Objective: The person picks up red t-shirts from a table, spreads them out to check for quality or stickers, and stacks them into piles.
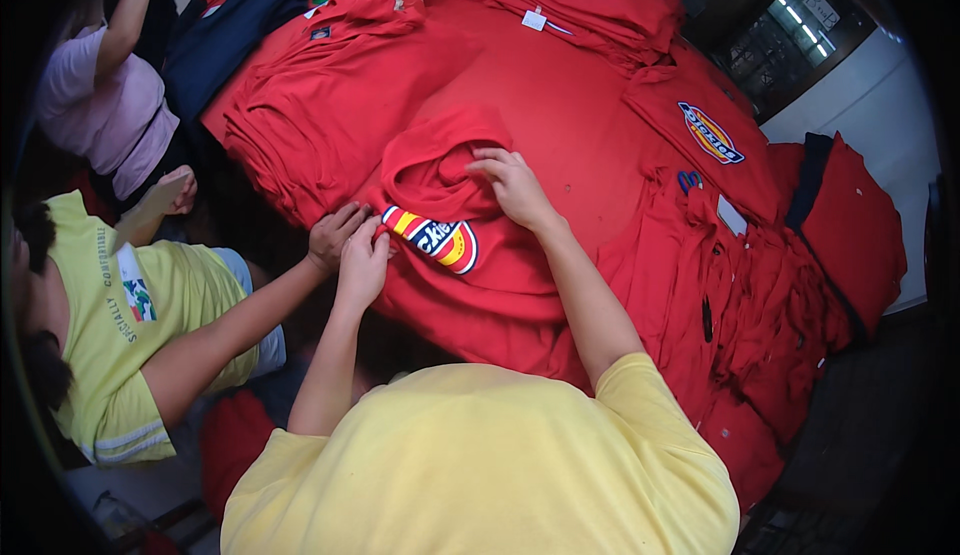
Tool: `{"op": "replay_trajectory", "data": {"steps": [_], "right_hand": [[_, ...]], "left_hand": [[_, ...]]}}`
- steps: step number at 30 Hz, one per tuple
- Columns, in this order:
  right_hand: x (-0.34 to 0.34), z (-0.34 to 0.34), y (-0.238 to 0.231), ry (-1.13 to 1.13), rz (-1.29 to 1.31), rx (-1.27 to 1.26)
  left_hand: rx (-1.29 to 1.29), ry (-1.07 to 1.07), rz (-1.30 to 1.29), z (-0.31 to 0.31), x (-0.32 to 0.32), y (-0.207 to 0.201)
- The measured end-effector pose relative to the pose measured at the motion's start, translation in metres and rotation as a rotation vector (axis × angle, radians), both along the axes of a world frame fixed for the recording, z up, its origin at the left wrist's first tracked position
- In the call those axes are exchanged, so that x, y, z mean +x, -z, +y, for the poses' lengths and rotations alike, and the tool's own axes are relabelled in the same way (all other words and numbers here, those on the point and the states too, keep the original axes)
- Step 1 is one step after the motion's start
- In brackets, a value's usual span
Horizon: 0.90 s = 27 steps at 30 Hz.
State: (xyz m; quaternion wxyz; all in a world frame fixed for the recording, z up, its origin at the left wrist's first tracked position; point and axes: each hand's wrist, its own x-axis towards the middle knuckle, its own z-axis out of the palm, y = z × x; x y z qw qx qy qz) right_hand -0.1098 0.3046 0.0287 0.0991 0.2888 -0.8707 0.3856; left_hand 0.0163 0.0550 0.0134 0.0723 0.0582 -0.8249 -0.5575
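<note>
A red hooded sweatshirt [510, 280] with an oval yellow, red and blue emblem lies in front of me, partly bunched. Its hood [410, 170] is spread into a loop above the emblem. My left hand [363, 267] pinches the cloth just left of the emblem. A co-worker's hand [335, 237] touches the same sweatshirt right beside it. At the hood's right side is my right hand [518, 190], its fingers slightly bent and apart, the tips against the hood's edge. Its palm side is hidden.
Folded red garments [310, 115] are piled at the left; another stack [590, 5] stands at the back. Blue-handled scissors [690, 181] and a white tag [731, 215] lie among red clothes on the right. Two people stand close at my left, one in a yellow shirt [190, 300].
</note>
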Motion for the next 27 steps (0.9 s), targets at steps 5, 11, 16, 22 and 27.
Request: {"op": "replay_trajectory", "data": {"steps": [5, 11, 16, 22, 27], "right_hand": [[-0.019, 0.03, 0.007, 0.039, -0.061, 0.124], [-0.023, 0.065, -0.021, -0.062, -0.218, 0.029], [0.012, 0.007, 0.015, -0.042, -0.075, 0.318], [-0.021, 0.049, -0.035, 0.239, -0.17, -0.142], [-0.052, 0.157, -0.077, 0.506, 0.148, -0.28]], "left_hand": [[0.261, 0.002, 0.056, -0.016, -0.014, 0.002], [0.345, 0.208, -0.013, -0.021, -0.034, -0.032], [0.157, 0.182, -0.006, -0.019, -0.036, -0.022], [0.315, 0.037, 0.031, -0.05, -0.038, -0.062], [0.259, 0.238, 0.143, -0.053, -0.059, -0.111]]}}
